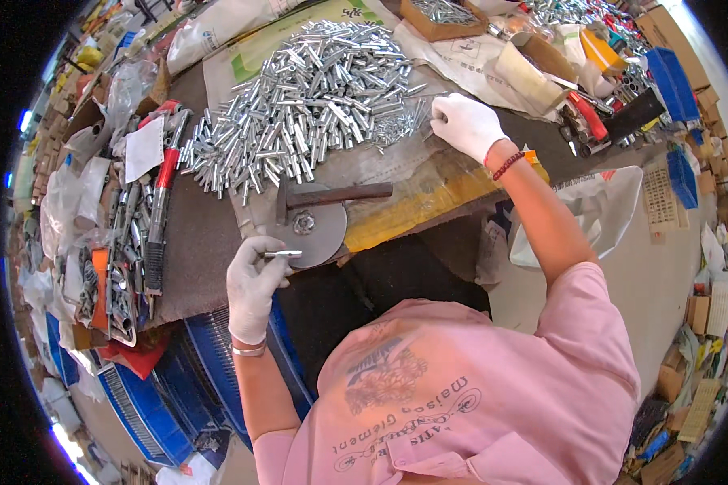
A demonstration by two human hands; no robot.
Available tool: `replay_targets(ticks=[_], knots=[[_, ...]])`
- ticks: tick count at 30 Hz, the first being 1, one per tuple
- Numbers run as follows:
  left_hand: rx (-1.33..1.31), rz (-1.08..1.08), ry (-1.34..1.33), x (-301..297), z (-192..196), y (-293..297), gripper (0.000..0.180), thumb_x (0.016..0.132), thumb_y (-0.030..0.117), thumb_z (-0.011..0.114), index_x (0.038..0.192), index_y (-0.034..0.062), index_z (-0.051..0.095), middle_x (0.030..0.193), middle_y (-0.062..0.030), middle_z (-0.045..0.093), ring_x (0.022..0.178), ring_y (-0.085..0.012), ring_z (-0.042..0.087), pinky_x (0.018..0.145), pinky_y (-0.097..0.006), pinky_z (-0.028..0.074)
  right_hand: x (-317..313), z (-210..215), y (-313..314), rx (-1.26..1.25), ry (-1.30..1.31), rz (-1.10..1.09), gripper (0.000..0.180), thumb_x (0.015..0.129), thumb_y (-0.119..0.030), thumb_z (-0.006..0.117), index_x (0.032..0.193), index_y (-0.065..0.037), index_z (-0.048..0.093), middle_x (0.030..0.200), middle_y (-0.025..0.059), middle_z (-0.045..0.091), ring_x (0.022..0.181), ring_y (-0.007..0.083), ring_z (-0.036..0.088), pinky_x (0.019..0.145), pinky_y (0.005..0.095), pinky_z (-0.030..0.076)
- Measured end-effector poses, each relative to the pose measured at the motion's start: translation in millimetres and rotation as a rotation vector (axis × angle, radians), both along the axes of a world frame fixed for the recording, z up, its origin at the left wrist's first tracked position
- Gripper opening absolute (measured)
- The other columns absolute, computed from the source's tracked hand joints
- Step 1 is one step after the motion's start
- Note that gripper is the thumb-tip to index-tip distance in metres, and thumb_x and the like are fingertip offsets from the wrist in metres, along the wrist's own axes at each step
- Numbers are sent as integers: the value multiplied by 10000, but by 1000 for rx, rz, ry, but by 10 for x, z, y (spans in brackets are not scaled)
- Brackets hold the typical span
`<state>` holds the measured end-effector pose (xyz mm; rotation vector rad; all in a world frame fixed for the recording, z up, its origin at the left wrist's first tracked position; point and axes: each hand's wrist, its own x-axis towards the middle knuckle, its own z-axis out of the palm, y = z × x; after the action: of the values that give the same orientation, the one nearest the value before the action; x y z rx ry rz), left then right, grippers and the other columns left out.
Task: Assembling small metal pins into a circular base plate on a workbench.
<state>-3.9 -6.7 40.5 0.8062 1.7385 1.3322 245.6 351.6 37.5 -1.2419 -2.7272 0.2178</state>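
Note:
My left hand (pixel 255 283), in a white glove, pinches a short silver metal sleeve (pixel 284 254) between thumb and fingers at the table's near edge. Just beyond it lies a round grey metal disc (pixel 329 229) with a small raised piece at its middle. A hammer (pixel 340 194) with a dark wooden handle rests across the disc's far side. My gloved right hand (pixel 467 125) is closed beside a small pile of thin metal pins (pixel 400 127); what its fingertips hold is hidden. A large heap of silver metal sleeves (pixel 315 97) spreads over the middle of the table.
Tools with red handles (pixel 167 167) and loose metal parts crowd the left side. At the back right stand a cardboard box (pixel 443 20) of metal pieces and a red-handled tool (pixel 588 115). Below right hangs a white plastic bag (pixel 594 214); blue crates (pixel 150 408) sit below left.

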Motion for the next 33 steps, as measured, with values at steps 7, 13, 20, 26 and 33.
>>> replay_targets(ticks=[7,13,20,26,33], knots=[[10,-19,225,62,-183,44,109,990,-17,692,1093,16,702,993,-15,706,854,-94,670,753,-255,545,196,-75,55,-77,-21,-52,186,894,-216,693,1028,-88,699,1034,159,749,1026,373,713,886,474,562],[151,-24,633,132,-87,125,167,899,-36,750,1055,23,749,980,-87,692,854,-201,690,782,-317,550,59,-142,-51,-16,2,-71,308,876,-84,685,1183,-78,673,1023,141,758,1021,356,728,898,452,570],[73,-32,886,104,-91,72,129,858,78,817,980,62,779,961,-129,694,900,-331,687,805,-414,544,-27,-229,-228,-12,534,234,363,916,-45,713,1278,-77,710,1007,75,753,864,168,711,826,311,576],[123,-46,773,139,-78,148,92,837,85,813,924,73,786,901,-115,692,889,-318,687,803,-408,542,-346,67,-1276,-64,547,676,134,873,-46,746,986,-105,787,963,63,721,844,263,715,742,352,575],[184,1,816,130,-218,37,108,816,65,823,919,78,797,888,-105,684,881,-308,691,792,-405,546,-700,-162,-1736,-98,297,677,36,898,-143,711,890,-143,746,888,57,658,848,296,705,738,402,589]])
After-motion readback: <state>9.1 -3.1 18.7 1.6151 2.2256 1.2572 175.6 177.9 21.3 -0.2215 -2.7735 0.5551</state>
